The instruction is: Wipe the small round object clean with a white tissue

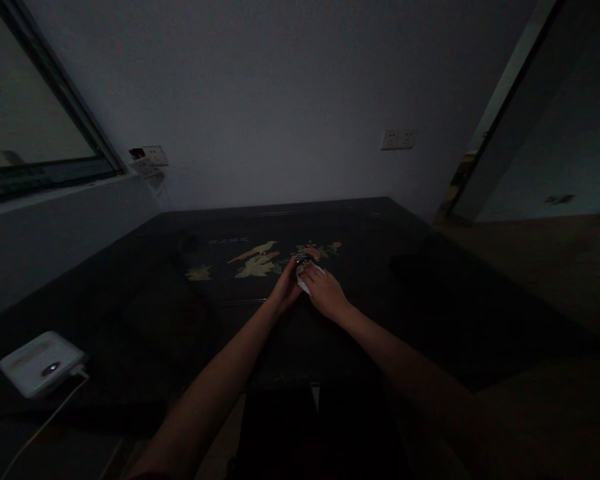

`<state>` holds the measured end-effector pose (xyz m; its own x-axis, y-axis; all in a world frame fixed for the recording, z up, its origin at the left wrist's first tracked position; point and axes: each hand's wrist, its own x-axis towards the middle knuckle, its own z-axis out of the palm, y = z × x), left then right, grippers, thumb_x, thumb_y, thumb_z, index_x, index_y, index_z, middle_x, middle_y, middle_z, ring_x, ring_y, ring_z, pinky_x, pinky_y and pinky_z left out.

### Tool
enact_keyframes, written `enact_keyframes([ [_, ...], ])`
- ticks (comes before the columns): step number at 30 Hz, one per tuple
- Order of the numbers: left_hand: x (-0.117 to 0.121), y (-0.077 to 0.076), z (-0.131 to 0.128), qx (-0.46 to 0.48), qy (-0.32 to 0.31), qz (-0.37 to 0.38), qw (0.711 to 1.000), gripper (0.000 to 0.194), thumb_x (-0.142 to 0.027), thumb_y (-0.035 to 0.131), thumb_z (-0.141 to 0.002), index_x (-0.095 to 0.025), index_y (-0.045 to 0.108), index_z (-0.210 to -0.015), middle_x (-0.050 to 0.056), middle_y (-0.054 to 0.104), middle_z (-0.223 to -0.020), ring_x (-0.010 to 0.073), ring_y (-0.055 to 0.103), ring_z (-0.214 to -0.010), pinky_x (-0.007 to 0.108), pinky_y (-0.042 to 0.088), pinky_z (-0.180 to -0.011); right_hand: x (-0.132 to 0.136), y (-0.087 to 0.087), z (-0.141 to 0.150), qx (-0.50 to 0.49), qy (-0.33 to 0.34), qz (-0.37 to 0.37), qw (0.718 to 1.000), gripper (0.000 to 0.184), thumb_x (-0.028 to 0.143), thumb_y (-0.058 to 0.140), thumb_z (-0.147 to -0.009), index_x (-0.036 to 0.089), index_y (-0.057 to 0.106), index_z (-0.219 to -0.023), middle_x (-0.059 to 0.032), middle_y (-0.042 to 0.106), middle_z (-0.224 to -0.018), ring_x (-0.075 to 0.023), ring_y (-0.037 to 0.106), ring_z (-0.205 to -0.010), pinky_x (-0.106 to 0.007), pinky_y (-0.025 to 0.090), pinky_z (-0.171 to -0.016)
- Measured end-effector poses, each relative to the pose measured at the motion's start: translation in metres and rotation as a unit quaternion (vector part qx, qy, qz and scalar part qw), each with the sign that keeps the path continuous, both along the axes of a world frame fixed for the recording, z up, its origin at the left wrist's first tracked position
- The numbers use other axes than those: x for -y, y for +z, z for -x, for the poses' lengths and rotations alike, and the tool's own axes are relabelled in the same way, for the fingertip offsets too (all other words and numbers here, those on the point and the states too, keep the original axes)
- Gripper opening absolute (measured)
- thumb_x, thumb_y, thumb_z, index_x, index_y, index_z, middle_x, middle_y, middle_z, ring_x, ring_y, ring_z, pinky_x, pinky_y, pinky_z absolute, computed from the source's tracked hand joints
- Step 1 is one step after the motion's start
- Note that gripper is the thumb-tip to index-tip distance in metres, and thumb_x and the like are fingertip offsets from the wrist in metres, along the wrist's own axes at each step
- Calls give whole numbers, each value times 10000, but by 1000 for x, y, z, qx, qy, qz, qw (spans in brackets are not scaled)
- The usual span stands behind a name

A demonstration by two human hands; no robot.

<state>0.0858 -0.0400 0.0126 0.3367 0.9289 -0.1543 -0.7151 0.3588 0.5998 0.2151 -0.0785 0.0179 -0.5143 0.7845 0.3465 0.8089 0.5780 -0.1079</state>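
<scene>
Over the dark table (360, 280), both hands meet at the middle of the view. My left hand (284, 288) is wrapped round the left side of a small dark, shiny, rounded object (306, 256); dim light hides its exact kind. A piece of white tissue or cloth (304, 285) lies under the fingers of my right hand (327, 292), which press it against the near side of that object. The fingers partly cover both things.
Painted birds and flowers (255, 263) decorate the tabletop beyond the hands. A white box-shaped device (43, 363) with a cable sits at the left. Wall sockets (399, 139) are on the wall behind, a window (35, 100) is at left, and a doorway stands at right.
</scene>
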Motion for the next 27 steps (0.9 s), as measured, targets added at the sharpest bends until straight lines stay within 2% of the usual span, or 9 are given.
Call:
enact_keyframes([
  [4, -3, -4, 1, 6, -4, -7, 1000, 350, -342, 417, -963, -120, 676, -1042, 62, 715, -904, 149, 654, -873, 264, 434, -943, 1, 2, 0, 17, -10, -18, 1000, 482, 84, 425, -885, 132, 472, -1362, -163, 439, -1462, -276, 360, -1379, -522, 290, -1112],
  [7, -4, -5, 0, 11, -7, -9, 1000, 341, -334, 427, -961, -116, 675, -1046, 63, 714, -915, 142, 653, -877, 249, 434, -935, 1, 2, -1, 11, -13, -18, 1000, 480, 80, 421, -885, 135, 477, -1358, -164, 445, -1456, -274, 370, -1371, -526, 304, -1102],
  [12, -5, -6, 0, -3, -6, -8, 1000, 349, -327, 411, -967, -112, 686, -973, 62, 713, -905, 136, 651, -856, 248, 448, -915, -1, 0, -1, -8, -13, -3, 1000, 466, 85, 425, -885, 121, 492, -1344, -153, 470, -1437, -262, 371, -1366, -462, 323, -1109],
  [18, -6, -10, 0, -5, -3, -41, 999, 315, -317, 446, -954, -115, 687, -975, 68, 709, -926, 153, 649, -937, 264, 420, -979, 2, -2, 1, -43, -2, 19, 999, 500, 85, 487, -849, 101, 486, -1349, -169, 457, -1439, -253, 342, -1385, -404, 336, -1118],
  [22, -5, -9, -1, -7, -7, -43, 999, 381, -334, 383, -976, -104, 686, -961, 77, 706, -916, 155, 649, -932, 271, 419, -988, 2, -6, 3, -89, -2, 66, 994, 493, 115, 503, -850, 119, 489, -1342, -167, 484, -1408, -248, 389, -1350, -412, 370, -1094],
  [27, -6, -10, -2, -22, 1, -40, 999, 361, -343, 414, -962, -106, 686, -974, 77, 707, -878, 174, 654, -914, 291, 431, -972, -7, -18, 2, -186, 52, 98, 976, 473, 147, 548, -832, 122, 514, -1303, -169, 508, -1372, -248, 412, -1328, -436, 343, -1110],
])
